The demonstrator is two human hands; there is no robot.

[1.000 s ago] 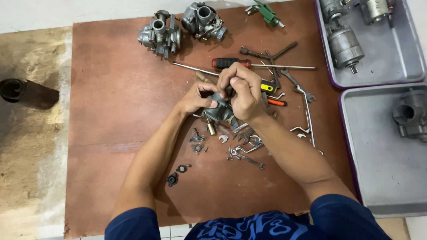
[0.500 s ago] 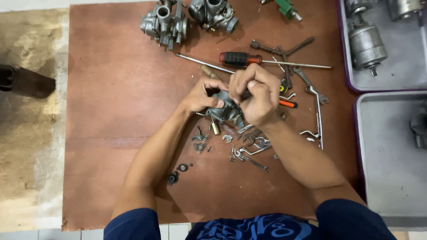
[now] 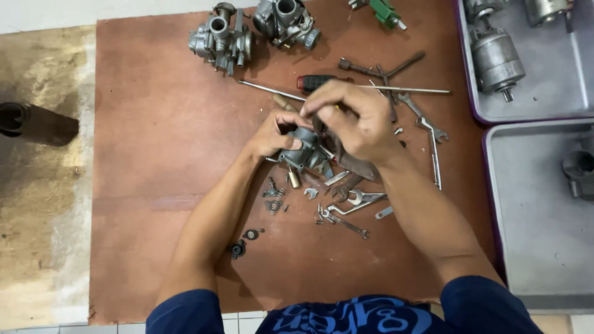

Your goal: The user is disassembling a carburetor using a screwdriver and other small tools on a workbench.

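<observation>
A: Far left, off the board: one dark cylinder lying on the bare floor. Count: 1.

B: On the brown tabletop, top edge: two loose carburetors, side by side, well apart from the hands.

A: Centre. Left hand has its fingers closed around a third carburetor, the held carburetor, gripped at its left side, just above the board.

B: Small parts below it: one brass jet, two dark washers near the left forearm.

A: Right hand sits over the top of the held carburetor, fingers curled shut, tips pinched; what they pinch I cannot tell.

B: Behind the hands: one red-handled screwdriver, one long thin rod. A scatter of wrenches lies under the right wrist; exact number unclear.

A: Top edge: one green tool.

B: Far right: two grey trays, one behind the other. One cylindrical motor lies fully visible in the rear tray.
</observation>
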